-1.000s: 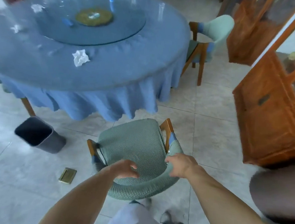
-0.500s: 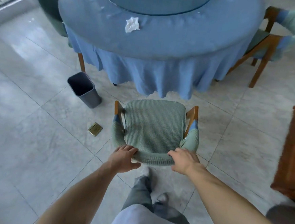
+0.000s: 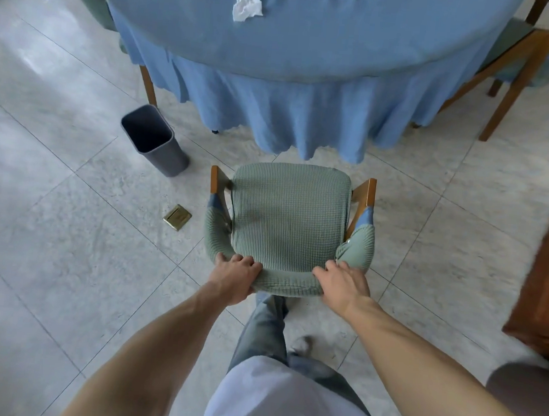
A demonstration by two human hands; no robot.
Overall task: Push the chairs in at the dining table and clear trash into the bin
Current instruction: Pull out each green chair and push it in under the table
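Chair: the chair (image 3: 290, 222) stands on the floor tiles facing the table (image 3: 312, 40), its seat front just short of the hanging tablecloth (image 3: 290, 117); not yet pushed in.
Handling: we judge it stiff in its wooden frame and fairly heavy, likely to slide over smooth tile; the knitted cover is soft and may slip a little under our palms.
Where to hold: the curved backrest top, one hand toward each end, so it pushes straight.
Left hand: our left hand (image 3: 236, 278) grips the backrest's left part, fingers curled over the top.
Right hand: our right hand (image 3: 342, 283) grips the right part likewise.
Arms: both reach forward and down, nearly straight.
Trash: a crumpled napkin (image 3: 247, 3) lies near the table's near edge; the bin (image 3: 153, 139) stands on the floor left of the chair.
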